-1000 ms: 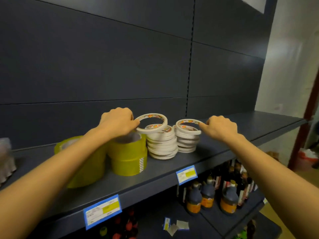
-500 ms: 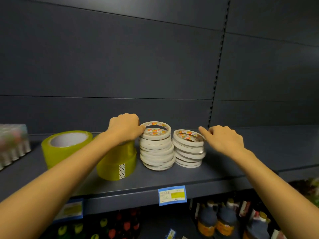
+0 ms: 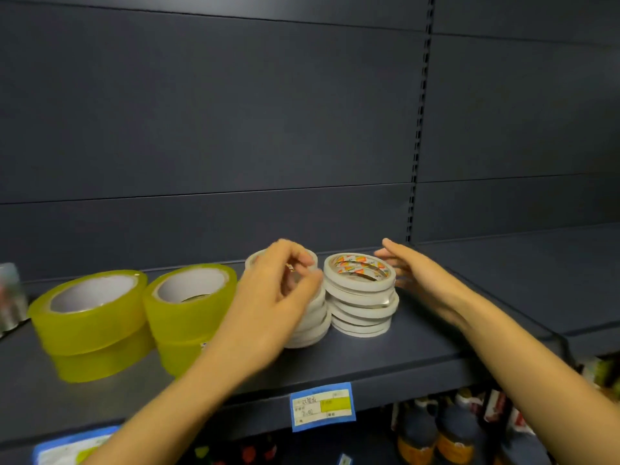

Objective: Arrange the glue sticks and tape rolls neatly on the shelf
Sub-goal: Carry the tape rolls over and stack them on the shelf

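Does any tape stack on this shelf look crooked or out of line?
Yes. The right white tape stack is uneven: its thin rolls sit shifted sideways over one another, so its side looks jagged. The left white tape stack is mostly hidden behind the left hand.

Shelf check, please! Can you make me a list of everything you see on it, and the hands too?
Surface: dark shelf, price label on its front edge.
Job's things: left yellow tape stack, right yellow tape stack, left white tape stack, right white tape stack; white rolls a bit uneven.
Clutter: blurred pack at far left, contents unclear.
Hands: left hand curled at left white tape stack's top, grip unclear; right hand open beside right white tape stack.
Cables: nothing seen.
Surroundings: back panel; bottles below.
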`<state>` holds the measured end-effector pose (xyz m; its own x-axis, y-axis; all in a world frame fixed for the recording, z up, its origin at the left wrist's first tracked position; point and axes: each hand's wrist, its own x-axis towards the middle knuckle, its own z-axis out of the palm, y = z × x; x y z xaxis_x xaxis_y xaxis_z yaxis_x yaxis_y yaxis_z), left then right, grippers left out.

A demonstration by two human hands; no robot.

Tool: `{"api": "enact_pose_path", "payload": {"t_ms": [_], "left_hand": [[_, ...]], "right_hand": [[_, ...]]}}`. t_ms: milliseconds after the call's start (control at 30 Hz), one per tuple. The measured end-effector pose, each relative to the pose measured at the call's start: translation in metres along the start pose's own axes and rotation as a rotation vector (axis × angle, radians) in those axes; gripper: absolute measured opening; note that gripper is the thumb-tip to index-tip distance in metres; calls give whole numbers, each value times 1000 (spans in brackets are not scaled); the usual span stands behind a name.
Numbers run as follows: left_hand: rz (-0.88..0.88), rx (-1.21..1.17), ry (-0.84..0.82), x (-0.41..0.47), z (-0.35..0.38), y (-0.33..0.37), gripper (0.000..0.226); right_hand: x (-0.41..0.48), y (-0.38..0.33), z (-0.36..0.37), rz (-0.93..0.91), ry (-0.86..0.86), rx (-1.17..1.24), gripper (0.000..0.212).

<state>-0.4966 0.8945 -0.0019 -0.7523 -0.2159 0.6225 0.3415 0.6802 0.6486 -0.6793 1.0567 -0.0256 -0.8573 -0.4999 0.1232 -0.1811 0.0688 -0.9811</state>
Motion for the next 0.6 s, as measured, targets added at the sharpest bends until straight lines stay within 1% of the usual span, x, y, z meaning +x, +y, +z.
{"api": "enact_pose_path", "payload": {"t_ms": [67,133,233,300,367,467,600], "left_hand": [[-123,-148,-142,-16,26,4,22],[-209,-189,-220,-27,52,4,44],[-257,-198,-162,-31,78,3,72],[-300,-192,-103,-30,89,3,84],[-326,-164,-71,-29,101,2,84],[-328,-146,-16,-25,115,2,79],[-357,-223,42,-21,133,1,79]], "right_hand": [[5,8,0,12,-156,31,49],[9,17,0,20,-286,86,53],[13,25,0,31,-414,207,53],[15,26,0,27,-453,243,51],[17,28,-1,26,-445,251,51],[18,32,-2,23,-404,274,50],[10,34,-7,1,-329,278,28]]}}
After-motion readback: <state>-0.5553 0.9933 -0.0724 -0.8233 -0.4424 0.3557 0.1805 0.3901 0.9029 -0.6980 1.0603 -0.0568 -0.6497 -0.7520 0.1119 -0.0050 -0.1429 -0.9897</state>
